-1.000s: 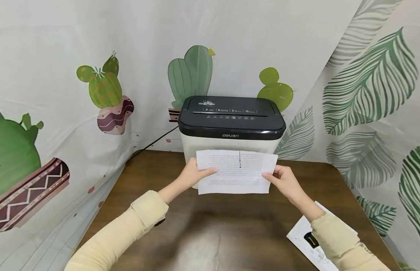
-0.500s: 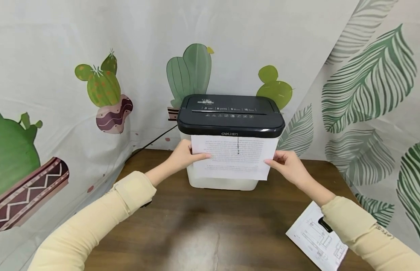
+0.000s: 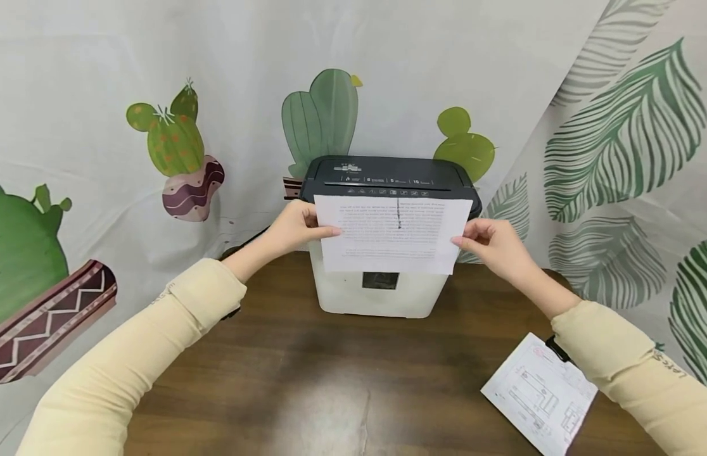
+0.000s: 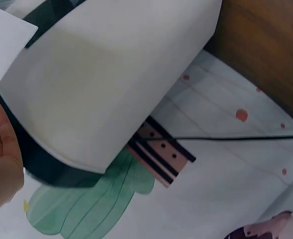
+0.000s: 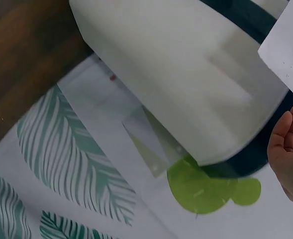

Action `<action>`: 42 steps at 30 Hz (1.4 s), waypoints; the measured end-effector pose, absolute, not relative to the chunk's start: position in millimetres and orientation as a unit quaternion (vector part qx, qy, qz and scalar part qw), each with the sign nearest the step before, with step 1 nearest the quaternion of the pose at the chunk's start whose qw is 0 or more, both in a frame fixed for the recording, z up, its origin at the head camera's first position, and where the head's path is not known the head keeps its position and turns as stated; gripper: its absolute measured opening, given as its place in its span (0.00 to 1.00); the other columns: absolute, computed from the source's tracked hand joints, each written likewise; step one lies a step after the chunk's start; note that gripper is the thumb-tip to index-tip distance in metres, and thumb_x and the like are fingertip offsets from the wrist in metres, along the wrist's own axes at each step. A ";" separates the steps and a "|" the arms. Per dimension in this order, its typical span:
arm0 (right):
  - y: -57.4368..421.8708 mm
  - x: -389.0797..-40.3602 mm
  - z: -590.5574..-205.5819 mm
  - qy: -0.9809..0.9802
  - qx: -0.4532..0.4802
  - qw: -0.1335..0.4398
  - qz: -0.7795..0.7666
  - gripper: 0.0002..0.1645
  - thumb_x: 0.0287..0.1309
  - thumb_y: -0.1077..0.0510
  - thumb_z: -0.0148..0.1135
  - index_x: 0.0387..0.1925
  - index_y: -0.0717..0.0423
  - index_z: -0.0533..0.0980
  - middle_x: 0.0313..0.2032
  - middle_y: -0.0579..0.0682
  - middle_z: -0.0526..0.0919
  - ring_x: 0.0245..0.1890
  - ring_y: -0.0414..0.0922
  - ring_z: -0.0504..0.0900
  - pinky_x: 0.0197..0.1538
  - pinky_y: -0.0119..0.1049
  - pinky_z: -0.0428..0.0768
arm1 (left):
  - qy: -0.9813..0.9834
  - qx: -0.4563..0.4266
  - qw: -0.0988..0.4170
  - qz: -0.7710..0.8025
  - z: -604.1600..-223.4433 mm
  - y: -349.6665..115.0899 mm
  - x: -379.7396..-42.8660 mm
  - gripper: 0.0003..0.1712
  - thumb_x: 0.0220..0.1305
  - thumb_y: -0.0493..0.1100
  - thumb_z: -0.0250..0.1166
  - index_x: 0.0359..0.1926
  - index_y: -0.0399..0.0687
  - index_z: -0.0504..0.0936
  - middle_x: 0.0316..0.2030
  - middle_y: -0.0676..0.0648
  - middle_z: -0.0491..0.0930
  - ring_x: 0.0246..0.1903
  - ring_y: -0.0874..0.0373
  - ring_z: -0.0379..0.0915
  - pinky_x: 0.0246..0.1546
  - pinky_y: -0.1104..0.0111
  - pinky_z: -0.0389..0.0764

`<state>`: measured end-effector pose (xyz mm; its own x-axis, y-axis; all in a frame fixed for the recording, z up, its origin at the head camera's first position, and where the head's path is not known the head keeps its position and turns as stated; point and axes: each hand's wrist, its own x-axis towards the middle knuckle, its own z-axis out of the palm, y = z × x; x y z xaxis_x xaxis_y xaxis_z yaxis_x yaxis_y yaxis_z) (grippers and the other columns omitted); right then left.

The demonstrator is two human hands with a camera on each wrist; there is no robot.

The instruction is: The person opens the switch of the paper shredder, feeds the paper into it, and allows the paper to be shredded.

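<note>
A printed sheet of paper (image 3: 393, 234) is held upright in front of the paper shredder (image 3: 388, 253), its top edge level with the shredder's black lid (image 3: 388, 174). My left hand (image 3: 299, 229) pinches the sheet's left edge and my right hand (image 3: 487, 244) pinches its right edge. A short dark tear or mark runs down from the sheet's top middle. In the left wrist view a corner of the sheet (image 4: 2, 45) shows beside the shredder's white bin (image 4: 111, 84). The right wrist view shows the sheet's other corner (image 5: 288, 50) and my fingers (image 5: 288, 149).
The shredder stands at the back of a brown wooden table (image 3: 331, 380). A second sheet with line drawings (image 3: 538, 392) lies at the front right. A black cord (image 4: 236, 138) runs from the shredder to the left. Cactus and leaf curtains (image 3: 159, 126) close in the back and sides.
Both hands have lifted the sheet upward and a little away, from in front of the shredder's bin to the height of its lid.
</note>
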<state>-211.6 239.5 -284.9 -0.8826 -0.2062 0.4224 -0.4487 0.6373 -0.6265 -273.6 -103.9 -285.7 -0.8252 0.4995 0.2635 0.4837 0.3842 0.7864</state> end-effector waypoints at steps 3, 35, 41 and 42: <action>240.1 -216.1 -273.0 -0.893 0.173 0.162 0.384 0.07 0.53 0.67 0.66 0.24 0.68 0.76 0.17 0.35 0.72 0.17 0.31 0.65 0.22 0.23 0.65 | 0.834 0.280 0.006 0.476 -276.5 -106.0 -276.5 0.12 0.55 0.34 0.68 0.41 0.31 0.84 0.36 0.34 0.84 0.26 0.69 0.79 0.30 0.68 0.81; 235.9 -268.0 -203.1 -0.886 0.140 0.201 0.393 0.10 0.58 0.63 0.62 0.27 0.67 0.75 0.17 0.31 0.75 0.19 0.29 0.70 0.26 0.23 0.66 | 0.844 0.270 -0.124 0.446 -191.5 -94.6 -320.3 0.13 0.62 0.37 0.63 0.47 0.36 0.82 0.40 0.37 0.85 0.26 0.69 0.77 0.29 0.77 0.75; 234.6 -279.6 -206.4 -0.883 0.125 0.233 0.389 0.10 0.58 0.63 0.62 0.29 0.70 0.76 0.17 0.27 0.72 0.19 0.27 0.70 0.26 0.21 0.65 | 0.851 0.247 -0.149 0.438 -195.3 -87.0 -325.8 0.14 0.62 0.38 0.63 0.49 0.39 0.82 0.43 0.39 0.84 0.34 0.61 0.82 0.32 0.76 0.76; 234.1 -281.3 -207.3 -0.881 0.124 0.238 0.389 0.11 0.58 0.63 0.62 0.29 0.71 0.76 0.17 0.27 0.72 0.19 0.27 0.69 0.26 0.21 0.65 | 0.852 0.245 -0.152 0.438 -196.7 -86.1 -326.8 0.14 0.62 0.38 0.63 0.49 0.39 0.82 0.43 0.39 0.84 0.36 0.58 0.82 0.32 0.76 0.75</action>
